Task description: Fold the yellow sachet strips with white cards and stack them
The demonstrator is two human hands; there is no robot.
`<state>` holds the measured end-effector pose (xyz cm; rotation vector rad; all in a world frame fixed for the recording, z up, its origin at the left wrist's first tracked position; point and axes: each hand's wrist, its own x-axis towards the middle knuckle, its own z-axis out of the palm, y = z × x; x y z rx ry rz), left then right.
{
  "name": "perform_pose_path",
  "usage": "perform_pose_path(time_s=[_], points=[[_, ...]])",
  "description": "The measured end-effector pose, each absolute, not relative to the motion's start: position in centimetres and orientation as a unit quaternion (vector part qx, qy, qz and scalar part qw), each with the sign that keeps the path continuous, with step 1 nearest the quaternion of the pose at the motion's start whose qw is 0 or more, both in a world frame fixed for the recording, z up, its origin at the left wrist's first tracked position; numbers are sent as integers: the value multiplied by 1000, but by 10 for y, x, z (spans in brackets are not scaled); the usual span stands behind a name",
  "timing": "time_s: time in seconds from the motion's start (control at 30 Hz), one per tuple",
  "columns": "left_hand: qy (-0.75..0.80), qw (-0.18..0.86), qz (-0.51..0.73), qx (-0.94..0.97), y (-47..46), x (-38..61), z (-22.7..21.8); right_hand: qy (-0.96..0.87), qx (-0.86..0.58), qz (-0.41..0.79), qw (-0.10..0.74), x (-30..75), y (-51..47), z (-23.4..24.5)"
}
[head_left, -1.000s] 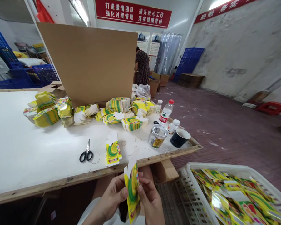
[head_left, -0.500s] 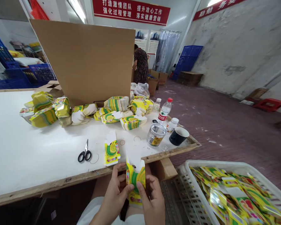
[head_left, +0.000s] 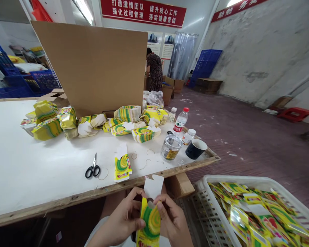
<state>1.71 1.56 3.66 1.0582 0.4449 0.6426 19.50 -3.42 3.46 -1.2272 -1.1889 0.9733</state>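
The head camera looks forward and down across the nearby table (head_left: 41, 164).

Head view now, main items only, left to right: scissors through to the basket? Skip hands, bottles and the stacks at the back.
Scissors → yellow packaging lying flat → held yellow carton → clear jar → dark mug → white basket.

Bottom of the yellow carton (head_left: 151, 223) and part of the white basket (head_left: 237, 178) beyond the lower frame edge
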Motion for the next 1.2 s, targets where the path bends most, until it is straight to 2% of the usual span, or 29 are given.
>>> perform_pose_path(time_s=[0.07, 0.27, 0.4, 0.57, 0.93, 1.07, 1.2], points=[[227, 777, 302, 504, 15, 18, 39, -518, -527, 388, 551, 197, -34, 34], [253, 747, 290, 542, 19, 14, 40, -459, -521, 356, 625, 200, -33, 21], [306, 692, 331, 564, 22, 17, 33, -530, -527, 320, 582, 208, -34, 22], [306, 669, 333, 589, 20, 20, 34, -498, -564, 407, 518, 201, -32, 22], [272, 727, 325, 541, 18, 23, 40, -471, -583, 397, 530, 190, -25, 2], [290, 712, 332, 547, 20, 23, 37, -468, -575, 400, 539, 190, -23, 7], [299, 717, 341, 529, 24, 19, 35, -518, -565, 384, 514, 198, -21, 17]])
